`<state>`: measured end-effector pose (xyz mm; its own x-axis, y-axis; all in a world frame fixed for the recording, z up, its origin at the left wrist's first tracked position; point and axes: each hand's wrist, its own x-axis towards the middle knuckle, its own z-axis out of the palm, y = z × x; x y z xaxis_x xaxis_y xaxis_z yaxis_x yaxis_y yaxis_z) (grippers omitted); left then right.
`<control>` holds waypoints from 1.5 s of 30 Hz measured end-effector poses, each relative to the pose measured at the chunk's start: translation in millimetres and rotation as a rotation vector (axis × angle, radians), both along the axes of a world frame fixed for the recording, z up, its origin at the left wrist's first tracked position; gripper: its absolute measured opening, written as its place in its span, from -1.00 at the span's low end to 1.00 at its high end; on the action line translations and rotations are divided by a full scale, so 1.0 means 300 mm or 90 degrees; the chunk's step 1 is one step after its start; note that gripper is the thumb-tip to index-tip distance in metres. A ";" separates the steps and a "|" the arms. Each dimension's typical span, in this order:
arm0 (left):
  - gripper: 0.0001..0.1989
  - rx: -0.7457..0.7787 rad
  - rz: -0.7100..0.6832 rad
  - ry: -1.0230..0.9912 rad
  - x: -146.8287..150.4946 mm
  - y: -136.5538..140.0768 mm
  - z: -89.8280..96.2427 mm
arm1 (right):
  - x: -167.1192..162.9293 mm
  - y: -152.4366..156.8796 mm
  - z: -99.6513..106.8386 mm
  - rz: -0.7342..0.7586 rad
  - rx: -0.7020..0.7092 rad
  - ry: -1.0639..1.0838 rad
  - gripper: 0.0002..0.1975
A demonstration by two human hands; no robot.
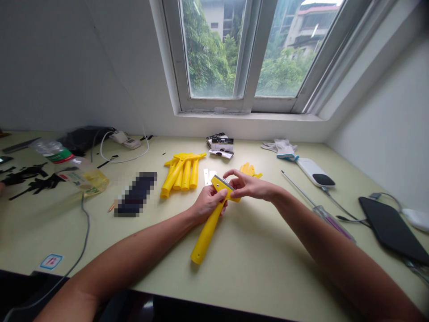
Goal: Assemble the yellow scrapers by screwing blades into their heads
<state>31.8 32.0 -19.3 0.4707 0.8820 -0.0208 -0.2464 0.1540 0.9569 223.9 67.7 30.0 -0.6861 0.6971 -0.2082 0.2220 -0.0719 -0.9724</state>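
A yellow scraper (208, 233) with a long handle is held above the table, its handle slanting down toward me. My left hand (208, 203) is closed around the neck below the scraper's head, thumb on its face. Pinching the right side of the head, my right hand (246, 184) has its thumb on the front and fingers curled over the grey blade edge. Behind the hands lie white metal strips (210, 175), partly hidden. Several yellow scraper handles (182, 174) are piled to the left, and small yellow pieces (250, 170) sit behind my right hand.
Small black-and-white boxes (222, 145) and white gloves (281, 147) lie near the wall. A screwdriver (330, 220), a white power bank (315, 173) and a black phone (393, 228) are at right. At left are a bottle (75, 167), a pixelated dark object (136, 194) and cables.
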 end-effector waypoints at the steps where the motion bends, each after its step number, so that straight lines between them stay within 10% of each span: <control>1: -0.68 0.001 0.000 0.001 0.000 -0.001 -0.001 | -0.001 -0.002 0.001 0.003 -0.007 -0.012 -0.50; 18: -0.68 -0.021 0.072 -0.011 0.010 0.001 0.010 | -0.041 -0.035 -0.011 -0.084 0.034 0.011 -0.64; 27: -0.69 -0.054 0.122 -0.075 0.015 0.012 0.003 | -0.045 -0.051 0.005 -0.141 0.442 -0.160 -0.81; 45: -0.67 -0.016 0.098 -0.049 0.014 -0.001 -0.001 | -0.032 -0.030 -0.014 -0.132 0.064 -0.009 -0.53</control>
